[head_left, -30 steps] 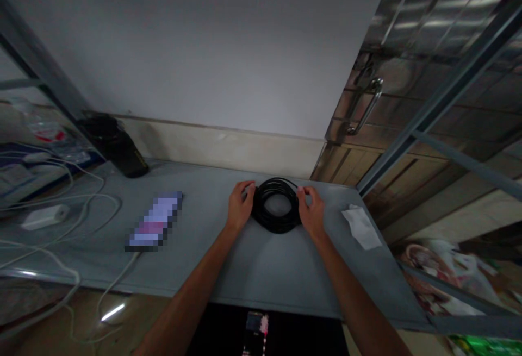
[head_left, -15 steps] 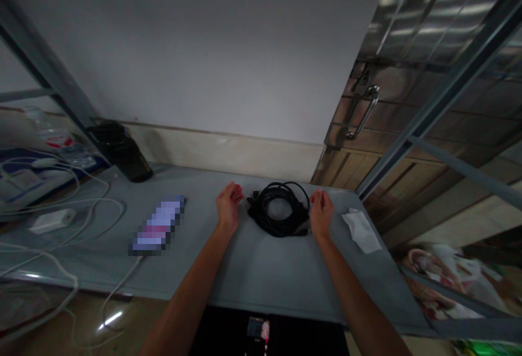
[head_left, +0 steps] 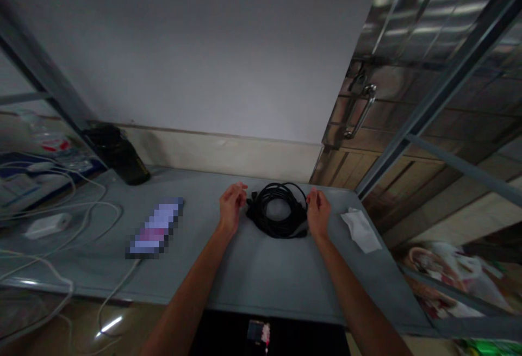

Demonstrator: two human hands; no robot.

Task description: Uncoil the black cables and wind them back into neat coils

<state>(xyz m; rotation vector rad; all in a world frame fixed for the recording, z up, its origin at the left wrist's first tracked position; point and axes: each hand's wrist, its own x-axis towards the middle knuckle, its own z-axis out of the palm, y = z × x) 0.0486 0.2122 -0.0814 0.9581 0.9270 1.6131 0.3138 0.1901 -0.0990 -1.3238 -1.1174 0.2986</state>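
Observation:
A coiled black cable [head_left: 265, 223] lies on the grey tabletop between my two hands, with connector ends poking out at its left side. My left hand [head_left: 231, 206] is just left of the coil, fingers loosely curled and slightly apart, nothing visible in them. At the right side, my right hand [head_left: 318, 209] is half open, its fingertips close against the coil's edge. Whether those fingertips touch the cable, I cannot tell.
A crumpled white tissue [head_left: 362, 230] lies right of my right hand. To the left are a phone [head_left: 157, 228] on a charging cord, a dark bottle [head_left: 118, 152], a white adapter [head_left: 48, 225] and loose white cables. Grey metal posts [head_left: 424, 108] frame the table.
Both hands have shifted slightly inward toward the coil. The coil lies in nearly the same place. The view has moved a little.

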